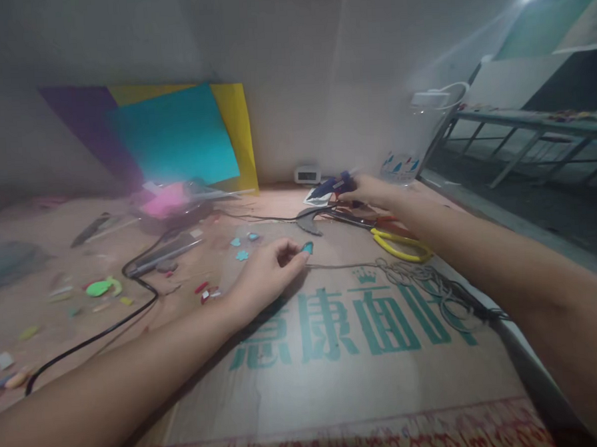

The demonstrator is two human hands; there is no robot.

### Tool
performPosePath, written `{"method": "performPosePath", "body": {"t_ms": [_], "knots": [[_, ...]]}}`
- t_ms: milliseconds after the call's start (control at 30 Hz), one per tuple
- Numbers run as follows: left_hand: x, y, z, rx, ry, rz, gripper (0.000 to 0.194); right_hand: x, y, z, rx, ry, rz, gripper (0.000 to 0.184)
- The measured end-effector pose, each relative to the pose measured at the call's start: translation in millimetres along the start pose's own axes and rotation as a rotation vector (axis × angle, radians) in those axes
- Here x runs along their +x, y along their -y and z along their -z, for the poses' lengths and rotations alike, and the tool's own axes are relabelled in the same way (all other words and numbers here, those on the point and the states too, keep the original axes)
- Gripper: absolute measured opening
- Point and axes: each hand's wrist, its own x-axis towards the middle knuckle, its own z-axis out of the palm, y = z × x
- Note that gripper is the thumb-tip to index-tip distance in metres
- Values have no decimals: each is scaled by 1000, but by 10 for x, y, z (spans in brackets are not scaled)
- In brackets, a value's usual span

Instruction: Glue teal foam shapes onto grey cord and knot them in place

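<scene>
My left hand (pixel 273 268) is closed, pinching a small teal piece (pixel 307 248) between thumb and fingertips above the printed sheet (pixel 297 397). Farther back, my right hand (pixel 369 190) has its fingers round a dark blue glue gun (pixel 332 186), whose nozzle points left over a small white pad (pixel 317 197). Just in front of the gun lie scissors with yellow handles (pixel 402 248) and a dark curved blade. Left of my left hand are several small teal cutouts, one of them flower-shaped (pixel 243 255).
Teal, yellow and purple sheets (pixel 178 136) lean on the wall. A small digital display (pixel 307 175) stands at the back. A black cable (pixel 141 285) winds across the left among scattered scraps and a green piece (pixel 99 288). Tangled grey cord (pixel 431 280) lies at right.
</scene>
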Motion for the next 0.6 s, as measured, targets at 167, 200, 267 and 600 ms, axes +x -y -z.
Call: {"method": "performPosePath", "body": {"t_ms": [167,200,267,600], "knots": [[-12,-7,2,-15,15,24,27,-5,31,-148,70,-68,-78,19],[-13,-7,1,-20,15,29,27,-14,42,-146,87,-74,-86,15],[-13,-2,-3,-30,13,28,27,-31,73,-123,127,-78,-99,11],[1,7,-8,-31,15,-2,20,-649,345,143,355,-65,50,19]]}}
